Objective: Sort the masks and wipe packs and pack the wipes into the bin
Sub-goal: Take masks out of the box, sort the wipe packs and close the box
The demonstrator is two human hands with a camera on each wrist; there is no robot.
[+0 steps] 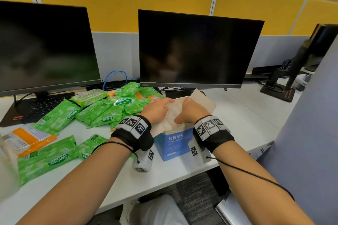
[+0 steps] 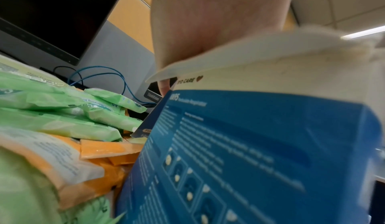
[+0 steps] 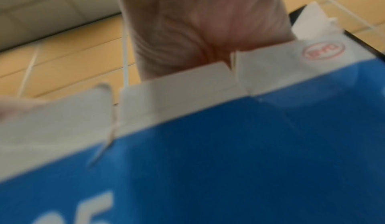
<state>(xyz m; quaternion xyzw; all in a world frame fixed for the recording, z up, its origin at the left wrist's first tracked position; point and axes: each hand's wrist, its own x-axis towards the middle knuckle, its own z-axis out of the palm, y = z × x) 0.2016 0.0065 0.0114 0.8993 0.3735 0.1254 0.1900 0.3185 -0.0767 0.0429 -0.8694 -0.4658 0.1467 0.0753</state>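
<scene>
Now both hands work inside the open blue-and-white cardboard KN95 mask box (image 1: 173,144).
Left hand (image 1: 157,108) lies flat on white masks (image 1: 172,113); right hand (image 1: 190,110) clasps them.

A KN95 mask box (image 1: 174,145) stands upright near the front edge of the desk (image 1: 243,118), directly before the right-hand monitor (image 1: 199,49) at its 6 o'clock. The left hand (image 1: 157,108) and right hand (image 1: 192,110) rest side by side on the box's opened top. At the box's 9 to 10 o'clock lies a heap of wipe packs (image 1: 102,109). Behind them, at 10 o'clock, stands the left-hand monitor (image 1: 45,47), a keyboard (image 1: 42,106) beneath it.
</scene>
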